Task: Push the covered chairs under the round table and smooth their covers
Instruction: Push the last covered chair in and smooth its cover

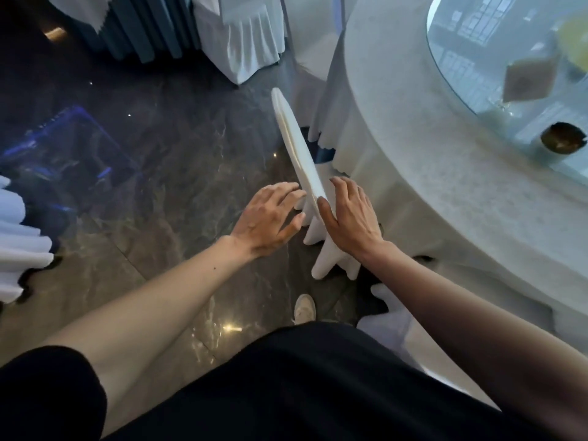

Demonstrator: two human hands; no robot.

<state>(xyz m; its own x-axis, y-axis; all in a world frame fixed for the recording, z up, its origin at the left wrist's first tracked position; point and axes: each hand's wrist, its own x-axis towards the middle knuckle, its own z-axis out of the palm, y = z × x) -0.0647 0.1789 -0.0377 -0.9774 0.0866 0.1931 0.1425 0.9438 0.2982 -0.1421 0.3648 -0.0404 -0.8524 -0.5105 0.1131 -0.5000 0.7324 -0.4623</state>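
A chair in a white cover [294,144] stands close against the round table [413,173], which wears a pale cloth down to the floor. I see the chair's back edge-on from above. My left hand [270,218] lies flat against the outer face of the back near its near end, fingers spread. My right hand [350,214] rests on the inner, table side of the same end, fingers apart, thumb on the top edge. The cover's pleated skirt [327,256] hangs below both hands. The seat is hidden under the tablecloth.
A glass turntable [477,100] sits on the table with a dark bowl [563,142] and a brown square box [529,79]. Another covered chair [245,43] stands beyond, one skirt [19,237] at the left edge, one [391,319] by my right leg. Dark polished floor lies left.
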